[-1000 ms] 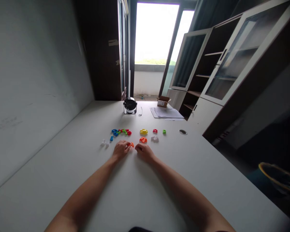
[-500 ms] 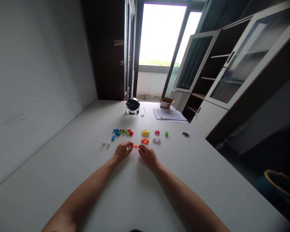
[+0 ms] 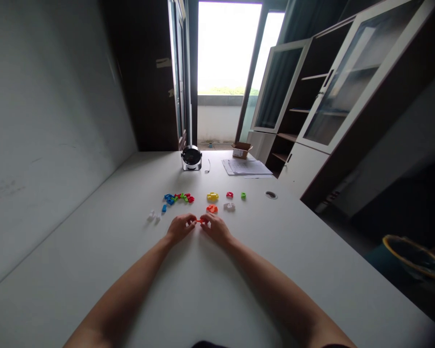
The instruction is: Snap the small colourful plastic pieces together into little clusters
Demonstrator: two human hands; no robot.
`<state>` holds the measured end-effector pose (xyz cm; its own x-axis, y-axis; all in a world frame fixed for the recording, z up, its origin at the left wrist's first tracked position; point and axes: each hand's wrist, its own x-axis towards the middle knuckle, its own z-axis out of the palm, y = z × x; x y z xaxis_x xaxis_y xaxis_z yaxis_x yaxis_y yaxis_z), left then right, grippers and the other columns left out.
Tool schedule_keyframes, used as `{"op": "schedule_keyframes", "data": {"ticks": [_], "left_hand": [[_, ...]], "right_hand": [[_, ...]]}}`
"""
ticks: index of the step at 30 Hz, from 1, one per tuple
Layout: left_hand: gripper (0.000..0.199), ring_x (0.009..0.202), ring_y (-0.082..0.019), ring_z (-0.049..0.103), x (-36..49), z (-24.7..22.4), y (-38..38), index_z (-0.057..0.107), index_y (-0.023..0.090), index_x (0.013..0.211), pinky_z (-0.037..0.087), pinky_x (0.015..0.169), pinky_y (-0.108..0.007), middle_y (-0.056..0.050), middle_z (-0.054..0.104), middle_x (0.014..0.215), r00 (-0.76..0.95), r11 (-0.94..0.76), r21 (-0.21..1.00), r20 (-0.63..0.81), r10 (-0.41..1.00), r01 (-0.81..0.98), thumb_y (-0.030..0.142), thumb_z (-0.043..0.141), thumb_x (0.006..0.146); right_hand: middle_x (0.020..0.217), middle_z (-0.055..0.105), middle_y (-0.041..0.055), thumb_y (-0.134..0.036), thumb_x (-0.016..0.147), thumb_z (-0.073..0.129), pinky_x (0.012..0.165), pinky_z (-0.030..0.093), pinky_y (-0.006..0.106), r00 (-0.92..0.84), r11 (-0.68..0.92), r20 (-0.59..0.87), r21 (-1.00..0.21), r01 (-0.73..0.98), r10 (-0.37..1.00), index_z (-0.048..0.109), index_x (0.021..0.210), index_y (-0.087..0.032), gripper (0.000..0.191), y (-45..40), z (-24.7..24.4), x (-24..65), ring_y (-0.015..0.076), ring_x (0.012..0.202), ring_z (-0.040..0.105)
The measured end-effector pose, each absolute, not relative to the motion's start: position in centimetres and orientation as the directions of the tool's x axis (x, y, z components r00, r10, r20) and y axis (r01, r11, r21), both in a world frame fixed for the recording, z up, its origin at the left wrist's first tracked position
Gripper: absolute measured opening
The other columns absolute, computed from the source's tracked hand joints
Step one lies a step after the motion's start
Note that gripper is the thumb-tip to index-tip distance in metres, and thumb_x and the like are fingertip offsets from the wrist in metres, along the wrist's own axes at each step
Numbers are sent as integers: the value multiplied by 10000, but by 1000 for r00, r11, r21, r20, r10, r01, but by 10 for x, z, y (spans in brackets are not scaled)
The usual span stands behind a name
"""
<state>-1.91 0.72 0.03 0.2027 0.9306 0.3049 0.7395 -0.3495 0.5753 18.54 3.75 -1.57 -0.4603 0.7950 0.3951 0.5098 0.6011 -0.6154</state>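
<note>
Between my two hands is a small orange piece (image 3: 199,221). My left hand (image 3: 180,227) pinches its left end, and the fingers of my right hand (image 3: 215,228) are closed on its right end. Just beyond my right hand lies an orange-red part (image 3: 212,209), with a yellow part (image 3: 212,196) behind it. A whitish part (image 3: 229,206), a red part (image 3: 229,195) and a green part (image 3: 243,195) lie to the right. Behind my left hand are a blue piece (image 3: 164,208), a cluster of blue, green and red pieces (image 3: 181,197), and white pieces (image 3: 152,216).
A small round black fan-like device (image 3: 191,157) stands at the table's back. Papers (image 3: 248,167) and an open cardboard box (image 3: 241,151) are at the back right. A round hole cover (image 3: 271,195) is set in the white table (image 3: 210,290). A wall borders the left.
My right hand has closed in on the orange piece, and its fingers now touch it. My left hand keeps its hold. The whole view has shifted slightly.
</note>
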Motion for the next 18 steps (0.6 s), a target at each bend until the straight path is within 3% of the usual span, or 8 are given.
{"op": "schedule_keyframes", "data": {"ticks": [6, 12, 18], "left_hand": [[203, 716, -139, 639, -21, 0, 10, 697, 246, 993, 480, 687, -237, 6, 729, 836, 184, -322, 597, 281, 942, 735, 365, 569, 888], [209, 720, -124, 656, -17, -1, 10, 676, 261, 1043, 498, 716, -230, 21, 736, 864, 165, -320, 606, 297, 940, 729, 240, 571, 864], [254, 746, -126, 662, -15, -1, 9, 682, 257, 1014, 517, 755, -242, -1, 739, 985, 169, -334, 580, 320, 932, 743, 148, 521, 851]], "right_hand": [[809, 670, 2, -263, 832, 617, 685, 442, 242, -409, 464, 287, -763, 449, 866, 679, 888, -200, 105, 52, -20, 185, 136, 721, 581], [767, 671, 11, -355, 837, 584, 620, 430, 234, -422, 298, 108, -860, 414, 900, 695, 853, -180, 208, 64, -10, 185, 149, 705, 594], [765, 668, 5, -359, 825, 613, 639, 423, 237, -376, 324, 172, -863, 389, 910, 680, 826, -182, 190, 58, -15, 179, 143, 695, 584]]}}
